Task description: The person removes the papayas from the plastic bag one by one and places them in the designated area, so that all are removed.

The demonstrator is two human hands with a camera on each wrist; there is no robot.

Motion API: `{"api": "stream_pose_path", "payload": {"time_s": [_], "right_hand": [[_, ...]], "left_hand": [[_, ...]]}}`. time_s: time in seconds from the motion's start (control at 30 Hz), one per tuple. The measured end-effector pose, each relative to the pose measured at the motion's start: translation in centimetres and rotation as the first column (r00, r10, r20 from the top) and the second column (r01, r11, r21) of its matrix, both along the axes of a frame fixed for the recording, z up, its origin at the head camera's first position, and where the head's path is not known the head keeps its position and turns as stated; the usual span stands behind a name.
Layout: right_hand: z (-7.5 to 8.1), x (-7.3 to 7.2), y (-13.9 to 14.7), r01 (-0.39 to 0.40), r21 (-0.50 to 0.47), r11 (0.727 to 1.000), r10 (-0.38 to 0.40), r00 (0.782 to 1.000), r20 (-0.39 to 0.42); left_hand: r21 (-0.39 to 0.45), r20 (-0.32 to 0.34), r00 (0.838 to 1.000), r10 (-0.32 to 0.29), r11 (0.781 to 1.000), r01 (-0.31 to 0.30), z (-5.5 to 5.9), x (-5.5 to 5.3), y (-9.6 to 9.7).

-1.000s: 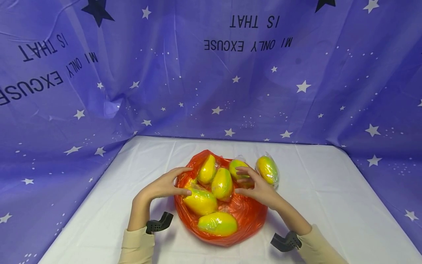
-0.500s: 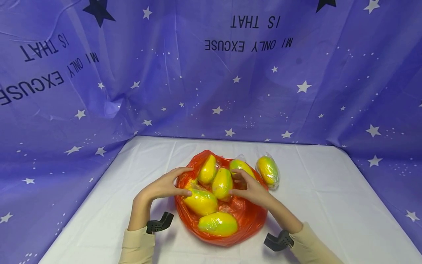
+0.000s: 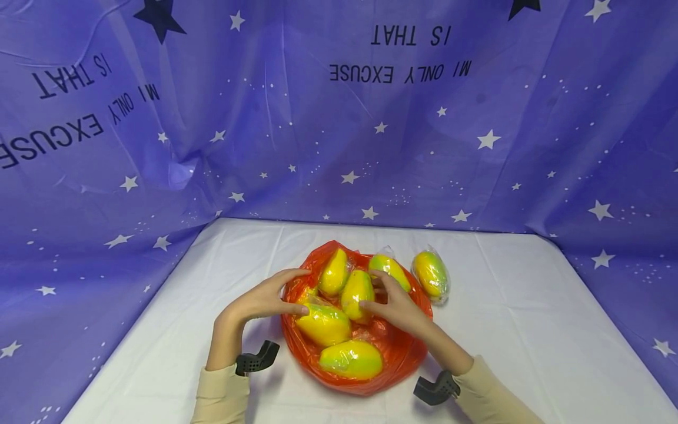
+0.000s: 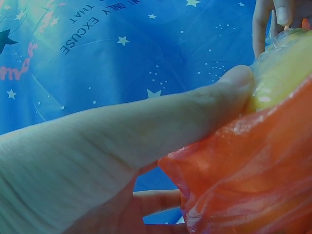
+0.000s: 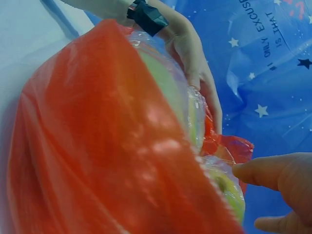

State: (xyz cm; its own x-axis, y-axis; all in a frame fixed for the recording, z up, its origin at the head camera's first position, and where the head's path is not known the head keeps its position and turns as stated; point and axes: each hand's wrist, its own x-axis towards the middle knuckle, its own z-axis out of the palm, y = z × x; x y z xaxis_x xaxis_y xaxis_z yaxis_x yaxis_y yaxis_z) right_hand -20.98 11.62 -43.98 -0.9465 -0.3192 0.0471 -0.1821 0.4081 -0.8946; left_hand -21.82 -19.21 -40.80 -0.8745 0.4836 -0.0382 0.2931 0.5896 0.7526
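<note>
A red plastic bag (image 3: 399, 341), its mouth wide, holds several yellow-green, mango-shaped fruits in clear wrap. My left hand (image 3: 259, 297) rests on the bag's left side. Its thumb touches a wrapped mango (image 3: 325, 325), and in the left wrist view its lower fingers lie against the outside of the bag (image 4: 243, 180). My right hand (image 3: 397, 303) reaches over the right rim to the middle mango (image 3: 357, 294). Its thumb and fingers are spread at that fruit's right side. In the right wrist view, a fingertip appears to touch the wrapped mango (image 5: 226, 190); the bag hides part of the fruit.
One wrapped mango (image 3: 430, 274) lies outside the bag at the right. Other mangoes are in the bag, including a front one (image 3: 351, 360) and a back-right one (image 3: 389, 271). The white-covered table (image 3: 519, 330) meets a purple star-printed cloth (image 3: 318, 147).
My right hand has moved left, from over the back-right mango to the middle mango's side, uncovering the back-right one. My left hand has stayed in place.
</note>
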Motion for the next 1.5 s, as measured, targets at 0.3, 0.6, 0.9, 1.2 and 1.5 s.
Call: {"api": "stream_pose_path", "payload": {"time_s": [0.3, 0.6, 0.9, 1.2, 1.5], "right_hand": [[-0.4, 0.2, -0.8, 0.053, 0.074, 0.996, -0.050, 0.998, -0.044], [-0.7, 0.4, -1.4, 0.087, 0.157, 0.984, -0.072, 0.993, -0.096], [-1.2, 0.7, -1.9, 0.109, 0.172, 0.979, -0.091, 0.990, -0.109], [-1.6, 0.6, -1.8, 0.088, 0.120, 0.989, -0.072, 0.989, -0.131], [-1.4, 0.4, -1.5, 0.098, 0.099, 0.990, -0.086, 0.989, -0.119]], "left_hand": [[0.002, 0.006, 1.000, 0.007, 1.000, -0.007, -0.1, 0.1, 0.0], [0.004, 0.018, 1.000, 0.017, 1.000, -0.017, 0.0, 0.3, 0.0], [0.000, 0.015, 1.000, 0.014, 1.000, -0.014, 0.0, 0.3, 0.0], [-0.013, 0.002, 1.000, 0.001, 1.000, -0.001, 0.0, 0.3, 0.0], [-0.013, -0.006, 1.000, -0.007, 1.000, 0.007, 0.1, 0.0, 0.0]]}}
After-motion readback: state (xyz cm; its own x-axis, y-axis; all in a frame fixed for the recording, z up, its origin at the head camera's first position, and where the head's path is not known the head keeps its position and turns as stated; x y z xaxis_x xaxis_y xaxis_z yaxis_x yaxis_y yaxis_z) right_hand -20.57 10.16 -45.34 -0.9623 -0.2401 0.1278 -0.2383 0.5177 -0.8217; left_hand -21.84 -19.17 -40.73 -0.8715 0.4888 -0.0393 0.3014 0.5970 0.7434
